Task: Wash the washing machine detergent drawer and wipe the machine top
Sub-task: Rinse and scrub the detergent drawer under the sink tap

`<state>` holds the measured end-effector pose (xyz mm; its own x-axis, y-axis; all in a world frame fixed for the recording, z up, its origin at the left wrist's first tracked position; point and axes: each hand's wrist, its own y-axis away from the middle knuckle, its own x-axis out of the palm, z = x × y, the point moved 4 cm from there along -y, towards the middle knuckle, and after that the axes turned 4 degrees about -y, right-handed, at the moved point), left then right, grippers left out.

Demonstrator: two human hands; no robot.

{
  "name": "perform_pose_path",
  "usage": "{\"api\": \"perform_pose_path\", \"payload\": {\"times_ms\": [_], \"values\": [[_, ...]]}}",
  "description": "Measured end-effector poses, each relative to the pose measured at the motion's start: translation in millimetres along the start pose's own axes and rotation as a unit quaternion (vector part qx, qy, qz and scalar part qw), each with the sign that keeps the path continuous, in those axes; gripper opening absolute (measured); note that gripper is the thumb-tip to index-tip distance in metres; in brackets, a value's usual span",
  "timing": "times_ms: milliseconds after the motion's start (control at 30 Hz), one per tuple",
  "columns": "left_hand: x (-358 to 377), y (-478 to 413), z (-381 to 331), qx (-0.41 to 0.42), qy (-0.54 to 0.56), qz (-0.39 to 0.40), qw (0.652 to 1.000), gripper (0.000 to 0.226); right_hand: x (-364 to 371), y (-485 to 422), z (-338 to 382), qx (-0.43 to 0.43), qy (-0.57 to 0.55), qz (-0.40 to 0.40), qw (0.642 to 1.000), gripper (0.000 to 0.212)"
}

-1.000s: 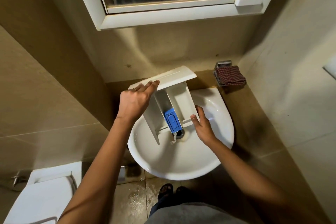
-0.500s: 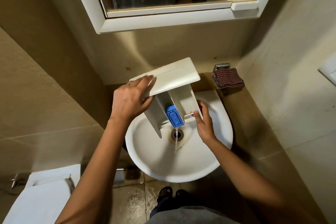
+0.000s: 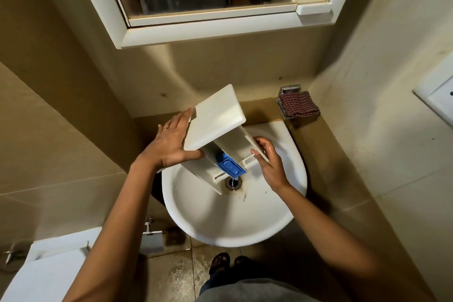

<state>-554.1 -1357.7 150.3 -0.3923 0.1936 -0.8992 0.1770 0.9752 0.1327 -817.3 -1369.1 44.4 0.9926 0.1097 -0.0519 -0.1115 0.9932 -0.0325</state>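
Over the glossy round basin, flat left hand braces boxy plastic drawer; right hand, grip closed, holds its wall.

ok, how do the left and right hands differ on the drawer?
Left hand lies flat, fingers straight, against the front panel end of the drawer; right hand curls its fingers round the side wall. Left hand wears a ring; right hand shows none. Both hold the drawer over the sink.
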Motion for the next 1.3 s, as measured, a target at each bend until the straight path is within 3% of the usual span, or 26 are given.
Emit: {"api": "perform_pose_path", "payload": {"times_ms": [300, 433, 567, 767, 967, 1100, 1167, 1233, 1300], "values": [[13.5, 0.3, -4.2, 0.012, 0.075, 0.05, 0.996, 0.145, -6.9, -0.9, 0.8, 0.007, -0.059, 0.03, 0.998, 0.035], [21.3, 1.7, -8.8, -0.004, 0.125, -0.011, 0.992, 0.12, -14.3, -3.1, -2.2, 0.018, -0.076, 0.031, 0.996, 0.039], [19.7, 2.9, -14.3, -0.009, 0.094, -0.084, 0.992, 0.098, -17.4, -6.0, -1.3, 0.019, -0.09, 0.026, 0.995, 0.034], [11.2, 4.7, -31.9, -0.024, 0.122, -0.057, 0.991, 0.084, -14.3, -16.1, -3.6, -0.002, -0.048, 0.056, 0.997, 0.036], [12.8, 7.8, -39.7, -0.088, 0.124, -0.073, 0.986, 0.081, -12.0, -27.9, -9.2, 0.074, 0.104, 0.162, 0.979, 0.037], [19.7, 7.7, -44.9, -0.117, 0.056, -0.087, 0.988, 0.076, -18.4, -32.8, -2.1, 0.104, 0.343, 0.283, 0.89, 0.068], [20.1, 9.0, -45.1, -0.149, 0.062, -0.098, 0.982, 0.072, -24.7, -44.4, 14.3, 0.044, 0.402, 0.259, 0.877, 0.051], [20.7, 10.7, -42.9, -0.183, 0.095, -0.093, 0.974, 0.073, -35.8, -60.5, 37.5, -0.039, 0.393, 0.16, 0.905, 0.028], [20.7, 13.1, -39.7, -0.22, 0.139, -0.083, 0.962, 0.075, -54.1, -78.8, 56.6, -0.091, 0.381, 0.037, 0.919, 0.023]]}}
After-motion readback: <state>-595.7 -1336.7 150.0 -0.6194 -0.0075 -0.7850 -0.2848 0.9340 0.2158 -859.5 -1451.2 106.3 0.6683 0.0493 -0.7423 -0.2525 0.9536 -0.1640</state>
